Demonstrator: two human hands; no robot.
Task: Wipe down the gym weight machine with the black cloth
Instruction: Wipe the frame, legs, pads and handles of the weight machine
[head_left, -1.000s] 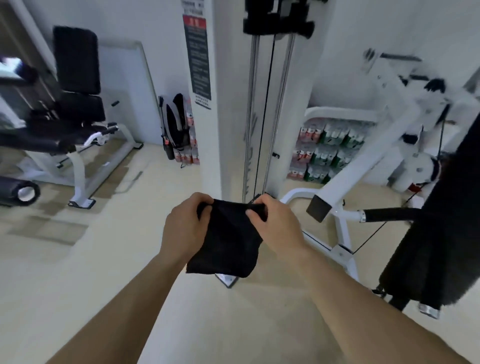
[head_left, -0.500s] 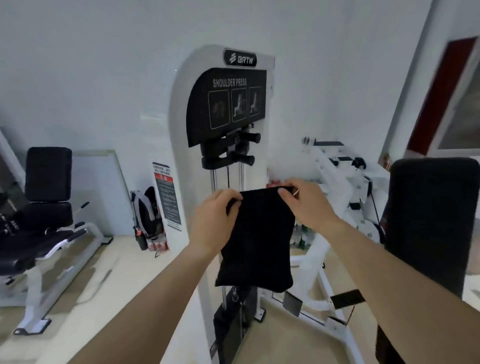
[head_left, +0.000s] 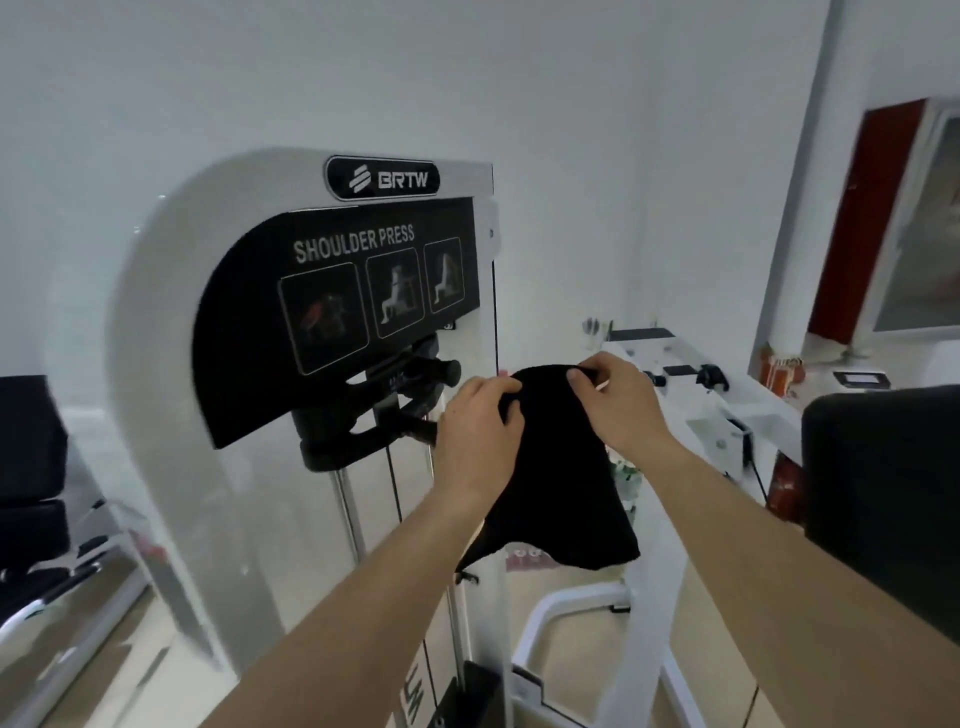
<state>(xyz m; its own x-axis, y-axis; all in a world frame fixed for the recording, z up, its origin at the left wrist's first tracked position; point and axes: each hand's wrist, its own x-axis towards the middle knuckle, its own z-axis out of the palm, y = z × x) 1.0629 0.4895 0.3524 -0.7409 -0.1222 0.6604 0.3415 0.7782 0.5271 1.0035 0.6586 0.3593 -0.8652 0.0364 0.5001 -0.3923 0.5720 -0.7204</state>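
Note:
A white shoulder-press weight machine (head_left: 171, 332) stands in front of me, with a black instruction panel and black brackets on chrome guide rods. A black cloth (head_left: 558, 467) hangs in the air just right of the machine's tower. My left hand (head_left: 480, 431) grips the cloth's upper left edge, close to the black bracket. My right hand (head_left: 615, 402) pinches the cloth's upper right edge. The cloth's lower part drapes loosely below both hands.
A black padded seat back (head_left: 883, 499) rises at the right edge. The machine's white frame arm (head_left: 727, 410) runs behind my hands. Another bench with black pads (head_left: 26, 457) stands at the far left. A red door frame (head_left: 862, 218) is at the back right.
My view has risen from the floor to the machine's top panel. Both hands lifted the cloth upward and have drawn closer together at its top edge, bunching it.

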